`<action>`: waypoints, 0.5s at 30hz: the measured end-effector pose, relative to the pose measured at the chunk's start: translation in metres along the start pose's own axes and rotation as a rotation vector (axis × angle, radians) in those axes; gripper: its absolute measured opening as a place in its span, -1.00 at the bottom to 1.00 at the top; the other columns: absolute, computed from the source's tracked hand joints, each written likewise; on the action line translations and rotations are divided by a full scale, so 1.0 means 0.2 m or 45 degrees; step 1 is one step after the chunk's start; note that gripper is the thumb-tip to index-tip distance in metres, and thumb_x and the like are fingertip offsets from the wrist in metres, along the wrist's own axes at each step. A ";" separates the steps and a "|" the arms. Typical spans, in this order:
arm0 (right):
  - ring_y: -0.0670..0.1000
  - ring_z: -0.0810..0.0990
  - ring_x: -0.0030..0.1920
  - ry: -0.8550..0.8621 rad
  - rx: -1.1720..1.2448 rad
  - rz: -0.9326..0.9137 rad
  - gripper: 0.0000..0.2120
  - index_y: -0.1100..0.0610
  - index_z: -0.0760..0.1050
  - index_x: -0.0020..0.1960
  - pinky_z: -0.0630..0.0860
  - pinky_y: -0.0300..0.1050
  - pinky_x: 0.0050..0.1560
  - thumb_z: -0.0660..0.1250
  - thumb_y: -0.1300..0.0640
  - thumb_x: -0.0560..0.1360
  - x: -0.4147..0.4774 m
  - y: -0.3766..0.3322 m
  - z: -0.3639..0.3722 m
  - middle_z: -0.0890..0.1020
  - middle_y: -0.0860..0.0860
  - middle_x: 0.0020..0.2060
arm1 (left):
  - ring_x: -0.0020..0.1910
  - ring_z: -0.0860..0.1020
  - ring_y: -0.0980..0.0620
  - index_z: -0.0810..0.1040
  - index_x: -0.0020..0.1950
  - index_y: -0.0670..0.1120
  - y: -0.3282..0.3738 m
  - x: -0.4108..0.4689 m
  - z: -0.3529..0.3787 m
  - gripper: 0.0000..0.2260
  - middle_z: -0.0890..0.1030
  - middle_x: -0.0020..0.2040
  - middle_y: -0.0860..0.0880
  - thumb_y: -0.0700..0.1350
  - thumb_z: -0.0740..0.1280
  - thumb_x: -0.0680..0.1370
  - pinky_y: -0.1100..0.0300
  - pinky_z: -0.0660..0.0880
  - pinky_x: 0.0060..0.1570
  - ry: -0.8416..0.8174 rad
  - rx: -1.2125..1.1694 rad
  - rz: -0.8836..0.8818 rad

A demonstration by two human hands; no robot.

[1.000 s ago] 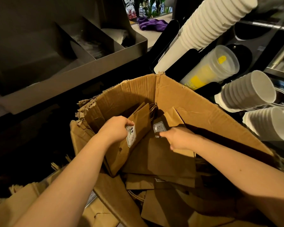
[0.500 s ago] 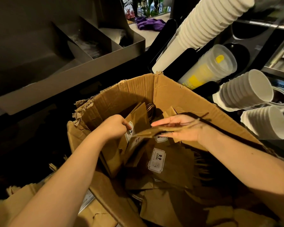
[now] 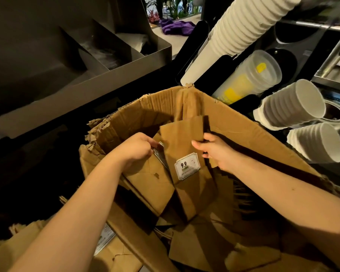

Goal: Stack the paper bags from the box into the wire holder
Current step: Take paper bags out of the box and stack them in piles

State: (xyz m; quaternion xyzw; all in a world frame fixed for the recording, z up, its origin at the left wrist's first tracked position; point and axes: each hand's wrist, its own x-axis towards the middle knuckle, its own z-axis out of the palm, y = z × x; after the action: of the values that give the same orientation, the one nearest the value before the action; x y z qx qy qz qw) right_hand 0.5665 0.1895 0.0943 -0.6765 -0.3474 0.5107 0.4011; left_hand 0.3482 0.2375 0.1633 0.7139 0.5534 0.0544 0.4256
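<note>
A torn cardboard box (image 3: pixel 243 124) fills the middle of the view, with several flat brown paper bags lying inside it. My left hand (image 3: pixel 134 149) grips the top of an upright bundle of paper bags (image 3: pixel 145 185) at the box's left side. My right hand (image 3: pixel 214 152) pinches another brown paper bag (image 3: pixel 185 146) with a white 9.9 label, lifted upright against that bundle. More loose bags (image 3: pixel 214 242) cover the box floor. No wire holder is in sight.
A grey metal shelf with compartments (image 3: pixel 98 83) runs above and left of the box. Stacks of white paper cups (image 3: pixel 294 105) and clear plastic cups (image 3: pixel 251 79) stick out at the right. Other brown bags (image 3: pixel 12 246) lie at the lower left, outside the box.
My right hand has raised the labelled bag from a flat, tilted pose and brought it upright beside the bundle in my left hand. The left hand has stayed on its bundle.
</note>
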 end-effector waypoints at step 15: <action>0.16 0.60 0.03 0.009 0.568 0.407 -0.77 0.22 0.45 0.23 0.52 0.06 0.00 0.14 0.25 0.60 -0.04 0.03 0.15 0.60 0.19 0.10 | 0.00 0.60 -0.16 0.65 0.04 -0.18 0.02 -0.03 0.00 -0.69 0.65 0.04 -0.22 0.04 0.28 0.55 -0.03 0.50 0.14 -0.013 -0.508 -0.235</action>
State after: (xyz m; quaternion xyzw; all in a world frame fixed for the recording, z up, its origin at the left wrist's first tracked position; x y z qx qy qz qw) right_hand 0.5361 0.1848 0.0868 -0.6195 -0.1136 0.6290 0.4556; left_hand 0.3493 0.2328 0.1683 0.5620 0.5926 0.1201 0.5644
